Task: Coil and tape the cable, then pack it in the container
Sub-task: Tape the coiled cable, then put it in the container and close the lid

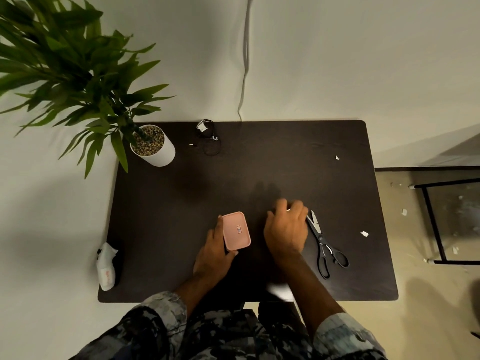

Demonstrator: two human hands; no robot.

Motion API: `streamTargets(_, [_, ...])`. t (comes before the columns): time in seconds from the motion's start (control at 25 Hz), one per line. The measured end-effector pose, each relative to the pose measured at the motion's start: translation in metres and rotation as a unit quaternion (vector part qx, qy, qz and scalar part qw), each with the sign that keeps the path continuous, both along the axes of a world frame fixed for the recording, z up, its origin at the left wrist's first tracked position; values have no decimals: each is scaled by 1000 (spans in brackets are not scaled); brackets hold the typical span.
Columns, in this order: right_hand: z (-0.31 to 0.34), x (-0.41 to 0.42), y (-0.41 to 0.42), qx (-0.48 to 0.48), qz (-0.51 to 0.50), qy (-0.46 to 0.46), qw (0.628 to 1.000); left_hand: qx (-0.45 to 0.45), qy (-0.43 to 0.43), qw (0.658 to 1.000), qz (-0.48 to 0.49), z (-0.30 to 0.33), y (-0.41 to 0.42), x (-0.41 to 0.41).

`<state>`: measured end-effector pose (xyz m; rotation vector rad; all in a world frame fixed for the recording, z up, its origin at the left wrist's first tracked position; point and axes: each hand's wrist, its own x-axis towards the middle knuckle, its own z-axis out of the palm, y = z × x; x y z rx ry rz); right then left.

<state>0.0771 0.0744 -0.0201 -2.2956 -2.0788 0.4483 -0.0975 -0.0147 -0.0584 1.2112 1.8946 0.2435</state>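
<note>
- Gripping the pink container (236,230) along its side, the left hand (214,253) steadies it.
- Right hand (285,229), just beside the container, covers something; its grasp is unclear.
- Cable (209,139) lies far beyond the container: light and floppy, probably best gathered by its loops.

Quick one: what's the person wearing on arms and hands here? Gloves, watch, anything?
Both hands are bare: no gloves, rings or watch visible on the left hand or the right hand. Forearms are uncovered. The sleeves are pushed up toward the elbows, in a mottled grey, blue and dark camouflage-like print, matching the rest of the garment.
</note>
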Motion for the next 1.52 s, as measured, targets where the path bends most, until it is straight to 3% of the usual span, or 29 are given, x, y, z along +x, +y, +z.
streamTargets(0.12, [0, 24, 12, -50, -41, -9, 998, -2, 17, 1000, -11, 2, 2, 3])
streamTargets(0.28, [-15, 45, 18, -123, -14, 34, 992, 12, 21, 1000, -17, 3, 5, 10])
streamTargets(0.48, [-31, 60, 21, -120, -28, 91, 988, 13, 29, 999, -12, 4, 14, 16])
streamTargets(0.6, [-31, 77, 29, -72, -119, 171, 975, 21, 29, 999, -5, 4, 21, 22])
streamTargets(0.76, [-25, 120, 54, -39, -338, 269, 901, 17, 33, 999, 18, 6, 41, 29])
streamTargets(0.92, [-31, 176, 82, -32, -485, 283, 827, 25, 34, 999, 22, 7, 65, 39])
streamTargets(1.08, [-49, 213, 93, -46, -537, 306, 784, 49, 54, 997, 15, 3, 80, 48])
streamTargets(1.24, [-65, 220, 95, -92, -539, 416, 727, 54, 90, 994, -8, -1, 87, 58])
streamTargets(1.28, [-66, 220, 93, -100, -535, 421, 726, 49, 104, 993, -16, -1, 87, 60])
streamTargets(1.32, [-66, 220, 90, -109, -513, 394, 755, 41, 118, 992, -25, 0, 88, 62])
streamTargets(1.44, [-57, 212, 69, -139, -334, 235, 902, 17, 152, 987, -43, 4, 87, 72])
streamTargets(1.52, [-50, 201, 47, -185, -175, 166, 953, 12, 168, 984, -53, 7, 84, 77])
